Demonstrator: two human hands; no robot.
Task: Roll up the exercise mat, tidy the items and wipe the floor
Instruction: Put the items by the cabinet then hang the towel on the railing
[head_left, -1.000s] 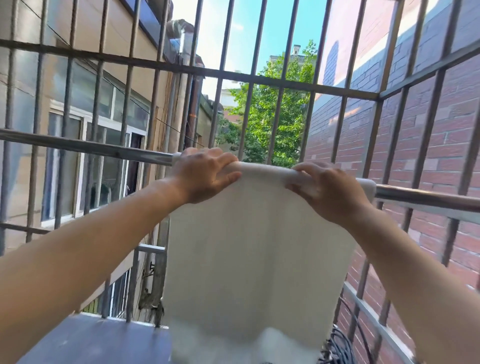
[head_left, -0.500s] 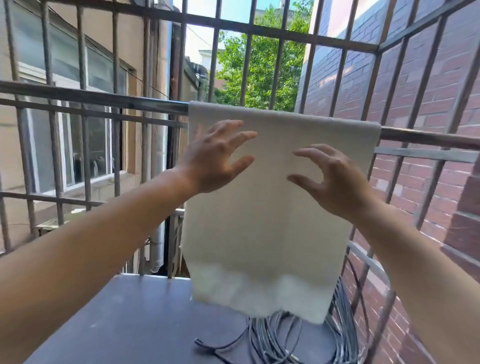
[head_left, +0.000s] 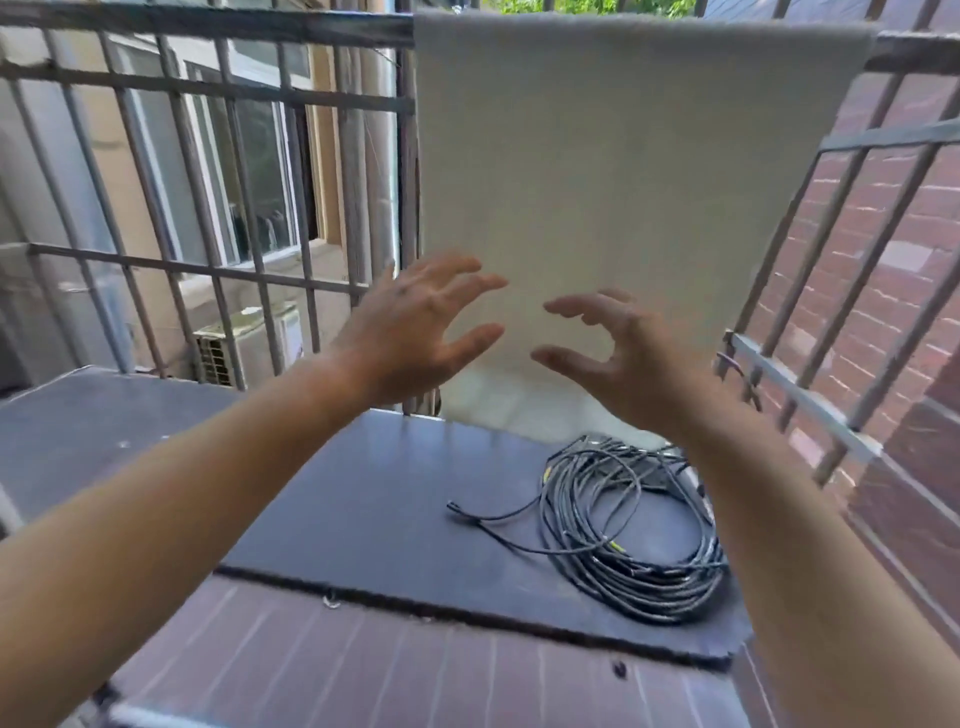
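Note:
A pale grey-white cloth (head_left: 613, 171) hangs folded over the top metal rail (head_left: 208, 23) of a barred window grille, its lower edge near the ledge. My left hand (head_left: 415, 327) is in front of the cloth's lower left part, fingers spread, holding nothing. Just to its right, my right hand (head_left: 618, 358) is in front of the cloth's lower middle, fingers curled apart and empty. Neither hand grips the cloth.
A dark grey ledge board (head_left: 395, 488) lies below the cloth, with a coil of black cable (head_left: 628, 535) on its right side. Vertical bars (head_left: 249, 197) enclose the left and front; a red brick wall (head_left: 883, 249) is at right. An outdoor air-conditioner unit (head_left: 249, 348) sits beyond the bars.
Both hands have let go of the cloth's top at the rail and dropped back lower, fingers spread. The view has tilted down, showing the ledge and cable coil.

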